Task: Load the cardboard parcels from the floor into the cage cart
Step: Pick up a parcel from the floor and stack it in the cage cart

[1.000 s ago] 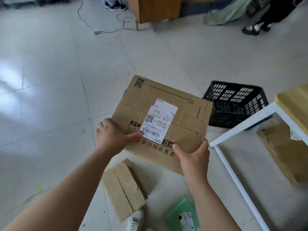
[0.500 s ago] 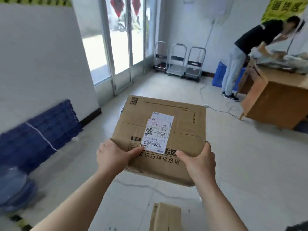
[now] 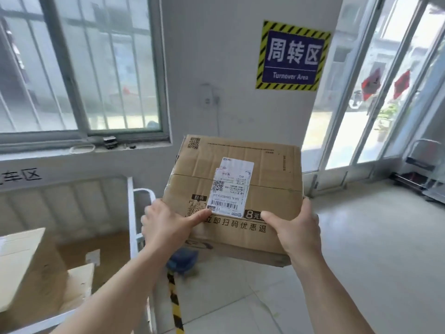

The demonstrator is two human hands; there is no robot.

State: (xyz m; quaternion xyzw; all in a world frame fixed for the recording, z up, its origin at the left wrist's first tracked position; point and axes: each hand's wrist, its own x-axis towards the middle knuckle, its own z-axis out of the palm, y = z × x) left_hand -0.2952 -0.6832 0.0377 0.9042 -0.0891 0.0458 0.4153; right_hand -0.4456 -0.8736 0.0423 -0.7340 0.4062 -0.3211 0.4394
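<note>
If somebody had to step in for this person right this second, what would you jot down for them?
Left hand: grips the parcel at its near left edge, thumb on top.
Right hand: grips its near right corner.
Parcel: held in the air, right of the cage cart.
Done: parcel is lifted; other boxes sit in the cart.
Left: set this parcel into the cart. Any floor parcels are out of view.

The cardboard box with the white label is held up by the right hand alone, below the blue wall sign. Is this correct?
Not alone. The head view shows both hands on the box: the left hand grips its near left corner, the right hand its near right corner. The rest is correct.
</note>
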